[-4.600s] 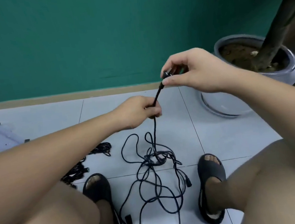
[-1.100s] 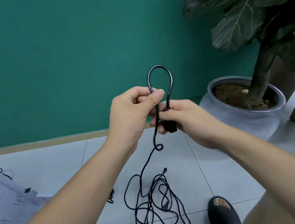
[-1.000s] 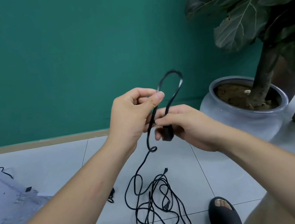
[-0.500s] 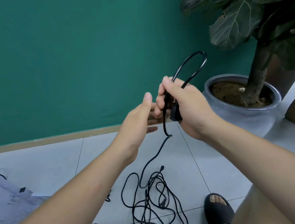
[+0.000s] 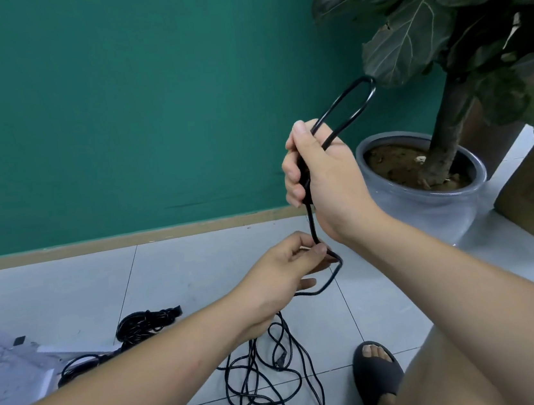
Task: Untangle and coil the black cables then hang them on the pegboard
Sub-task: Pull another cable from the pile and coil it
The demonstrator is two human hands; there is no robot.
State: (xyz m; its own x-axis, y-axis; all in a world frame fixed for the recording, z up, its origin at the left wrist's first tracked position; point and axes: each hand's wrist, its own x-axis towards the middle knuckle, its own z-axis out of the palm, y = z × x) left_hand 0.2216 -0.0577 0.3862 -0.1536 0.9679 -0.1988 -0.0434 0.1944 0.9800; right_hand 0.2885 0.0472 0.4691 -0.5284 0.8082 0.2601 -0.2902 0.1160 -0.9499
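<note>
Right hand [image 5: 323,175] raised, gripping looped black cable [image 5: 346,105], left hand [image 5: 287,267] pinching it below

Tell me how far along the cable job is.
Early. Done: one loop stands above the right hand, which grips it. In hand: the left hand pinches the cable lower down, probably to draw the next loop. Left: most of it lies in a tangle on the floor, another black bundle lies beside the pegboard, and nothing visible hangs on it.

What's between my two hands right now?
A short stretch of black cable, running from the right hand down to the left hand, seen in the head view.
</note>
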